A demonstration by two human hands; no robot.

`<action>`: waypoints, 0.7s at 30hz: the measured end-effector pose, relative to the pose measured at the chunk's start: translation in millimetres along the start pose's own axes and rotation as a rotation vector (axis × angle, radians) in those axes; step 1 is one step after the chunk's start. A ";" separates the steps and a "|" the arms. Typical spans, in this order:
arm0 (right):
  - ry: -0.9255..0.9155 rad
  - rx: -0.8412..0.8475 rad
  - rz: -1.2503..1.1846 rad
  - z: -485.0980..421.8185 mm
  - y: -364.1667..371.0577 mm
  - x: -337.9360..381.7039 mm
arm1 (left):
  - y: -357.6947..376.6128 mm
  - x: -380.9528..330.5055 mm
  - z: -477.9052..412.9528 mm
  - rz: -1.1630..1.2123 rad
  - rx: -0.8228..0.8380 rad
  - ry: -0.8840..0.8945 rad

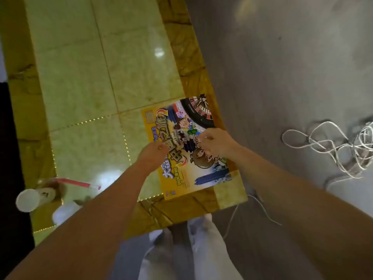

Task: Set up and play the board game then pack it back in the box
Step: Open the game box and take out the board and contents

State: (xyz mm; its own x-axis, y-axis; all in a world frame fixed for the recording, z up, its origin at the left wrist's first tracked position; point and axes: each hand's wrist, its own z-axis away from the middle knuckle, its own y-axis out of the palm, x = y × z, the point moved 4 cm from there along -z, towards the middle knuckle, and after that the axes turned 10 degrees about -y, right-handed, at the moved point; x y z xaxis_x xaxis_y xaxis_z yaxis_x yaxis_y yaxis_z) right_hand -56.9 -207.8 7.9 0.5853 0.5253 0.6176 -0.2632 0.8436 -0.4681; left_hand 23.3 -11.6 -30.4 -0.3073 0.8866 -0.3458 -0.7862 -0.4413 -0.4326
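The flat yellow cardboard game box [187, 146] with cartoon lid art lies closed at the near right corner of the green marble table [84, 77]. The left hand [152, 153] rests loosely curled on the lid; the right hand [212, 141] pinches near it, contents unclear. Best lift the lid evenly, clear of the white paper cup [28, 200].

blurred cup [28, 200], fingers [203, 136] indistinct

Your game box [187, 150], lying at the table's [84, 81] near right corner, bears large Chinese title characters including "中" and "之旅", with small English print beside them too blurred to read.
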 end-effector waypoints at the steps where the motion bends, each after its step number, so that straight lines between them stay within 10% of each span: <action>1: 0.023 0.011 0.002 -5.6 3.2 -11.6 | 7.5 6.4 -6.5 0.016 -0.002 -0.040; 9: 0.215 -0.148 -0.227 -33.7 24.9 -99.4 | 46.4 47.2 -40.7 -0.070 -0.165 -0.279; 21: 0.370 -0.209 -0.456 -47.1 65.0 -147.6 | 59.9 76.3 -62.0 0.502 -0.077 -0.449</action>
State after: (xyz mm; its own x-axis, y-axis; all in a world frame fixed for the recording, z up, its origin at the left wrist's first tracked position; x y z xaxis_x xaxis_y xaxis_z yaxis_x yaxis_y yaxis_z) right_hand -124.3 -235.8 -143.4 0.8401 0.0121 0.5422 0.2098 0.9147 -0.3455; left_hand -14.0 21.0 -134.3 -0.8313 0.5358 -0.1482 -0.4547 -0.8087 -0.3733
